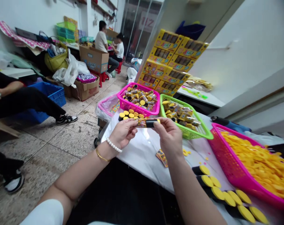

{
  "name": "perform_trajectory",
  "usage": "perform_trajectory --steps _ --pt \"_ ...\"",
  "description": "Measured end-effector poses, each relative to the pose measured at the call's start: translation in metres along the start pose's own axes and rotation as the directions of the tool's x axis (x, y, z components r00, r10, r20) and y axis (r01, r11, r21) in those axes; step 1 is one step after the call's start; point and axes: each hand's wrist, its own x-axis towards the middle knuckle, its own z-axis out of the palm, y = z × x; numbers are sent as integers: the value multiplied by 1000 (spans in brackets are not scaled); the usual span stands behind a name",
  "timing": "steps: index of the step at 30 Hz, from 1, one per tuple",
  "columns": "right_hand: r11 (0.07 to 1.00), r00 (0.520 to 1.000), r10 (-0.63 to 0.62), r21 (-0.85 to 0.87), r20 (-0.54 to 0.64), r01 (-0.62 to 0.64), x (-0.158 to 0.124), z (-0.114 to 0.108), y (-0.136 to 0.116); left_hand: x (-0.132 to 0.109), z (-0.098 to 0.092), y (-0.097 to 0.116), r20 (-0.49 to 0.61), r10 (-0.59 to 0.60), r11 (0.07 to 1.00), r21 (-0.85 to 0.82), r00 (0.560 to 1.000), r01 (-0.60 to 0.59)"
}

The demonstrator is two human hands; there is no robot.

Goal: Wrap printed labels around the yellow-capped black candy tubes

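Note:
A small black and yellow tube in a clear printed wrapper (148, 122) is stretched level between my two hands, above the white table (142, 150). My left hand (124, 132), with a pearl bracelet at the wrist, pinches the wrapper's left end. The black part at the right end is gripped by my right hand (171, 136). Just behind my left fingers stand several yellow-capped tubes (131, 115). Printed sheets (162, 157) lie on the table, partly hidden by my right wrist.
Wrapped tubes fill a pink basket (138, 110) and a green basket (195, 132). A pink basket of yellow plastic pieces (259, 159) stands right, by black tubes with yellow lids (226, 198). Yellow boxes (167, 67) are stacked behind. A seated person's leg (34, 98) extends at left.

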Motion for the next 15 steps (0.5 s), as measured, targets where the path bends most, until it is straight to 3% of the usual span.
perform_trajectory --steps 3,7,10,15 --pt "997 997 -2 71 -76 7 19 -18 -11 27 31 2 85 -97 995 33 992 95" --pt "983 995 63 177 -78 -48 36 -38 -10 62 59 -8 144 -144 988 83 979 133" --pt "978 989 92 195 -111 -69 40 -48 4 77 61 -21 154 -166 984 86 974 154" --pt "978 976 165 151 -145 -143 33 -56 25 81 44 -35 145 -234 972 68 961 226"
